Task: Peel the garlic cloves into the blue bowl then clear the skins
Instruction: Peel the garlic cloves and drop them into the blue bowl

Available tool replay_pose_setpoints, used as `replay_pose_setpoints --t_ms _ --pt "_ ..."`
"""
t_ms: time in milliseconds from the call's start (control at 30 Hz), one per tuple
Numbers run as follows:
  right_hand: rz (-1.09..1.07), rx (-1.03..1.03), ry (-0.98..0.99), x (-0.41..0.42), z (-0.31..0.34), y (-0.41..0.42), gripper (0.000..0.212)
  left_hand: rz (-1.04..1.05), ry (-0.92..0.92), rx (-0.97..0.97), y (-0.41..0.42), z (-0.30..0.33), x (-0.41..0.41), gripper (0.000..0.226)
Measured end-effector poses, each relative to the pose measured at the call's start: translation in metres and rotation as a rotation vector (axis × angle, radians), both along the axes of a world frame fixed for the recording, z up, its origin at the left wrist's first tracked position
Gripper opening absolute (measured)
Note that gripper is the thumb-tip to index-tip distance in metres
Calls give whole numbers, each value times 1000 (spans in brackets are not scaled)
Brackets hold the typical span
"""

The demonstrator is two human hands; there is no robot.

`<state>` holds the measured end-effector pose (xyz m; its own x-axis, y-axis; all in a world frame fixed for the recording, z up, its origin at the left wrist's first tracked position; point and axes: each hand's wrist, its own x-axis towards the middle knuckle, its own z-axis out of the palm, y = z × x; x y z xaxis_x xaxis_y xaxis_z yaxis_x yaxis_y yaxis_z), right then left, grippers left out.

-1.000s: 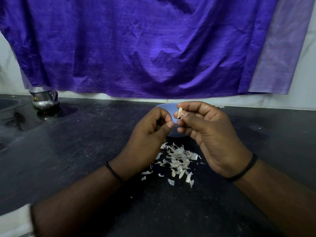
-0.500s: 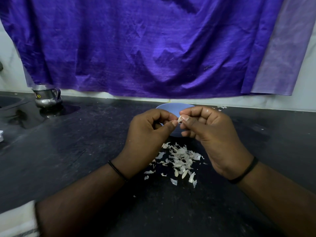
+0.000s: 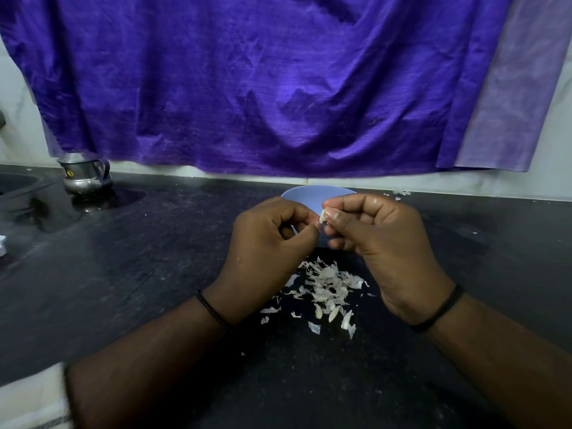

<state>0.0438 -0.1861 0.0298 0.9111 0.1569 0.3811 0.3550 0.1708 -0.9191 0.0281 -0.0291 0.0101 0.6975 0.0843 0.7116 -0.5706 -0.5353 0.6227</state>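
Clove (image 3: 322,215) sits pinched at the tips of the right hand (image 3: 377,239), thumb and forefinger curled round it, long axis roughly upright with a slight lean toward the left hand. Only its pale upper end shows; the rest is hidden behind the fingers (image 3: 335,215).

Left hand (image 3: 269,243) is curled too, thumb and forefinger tips meeting right at the clove's left side. Looks like it is nipping a bit of skin there, but the piece itself is too small to see, so I can't confirm what it holds.

Key relation: both hands work the clove directly above the near rim of the bowl (image 3: 309,193), which lies just beyond and under the fingers. Contents of the bowl are blocked by the hands. My read: the peel pull goes leftward and down off the clove, away from the right hand's pinch, and once bare the clove only needs a short drop forward into the bowl.

Skins (image 3: 325,286) lie in 1 loose pile on the bench (image 3: 154,289), near side of the bowl, between the 2 wrists. A few stray flakes sit farther back right by the wall.

Clearing not begun; peeling step in hand.

Steel pot (image 3: 83,174) far left, well apart.
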Motion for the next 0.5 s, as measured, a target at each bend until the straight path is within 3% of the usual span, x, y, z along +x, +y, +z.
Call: replay_pose_setpoints --t_ms 367,500 --pt "-46 -85 -59 0 -2 1 13 44 -53 15 0 0 2 9" --pt "-185 -220 -191 0 -4 3 16 39 -47 -9 -1 0 2 8"
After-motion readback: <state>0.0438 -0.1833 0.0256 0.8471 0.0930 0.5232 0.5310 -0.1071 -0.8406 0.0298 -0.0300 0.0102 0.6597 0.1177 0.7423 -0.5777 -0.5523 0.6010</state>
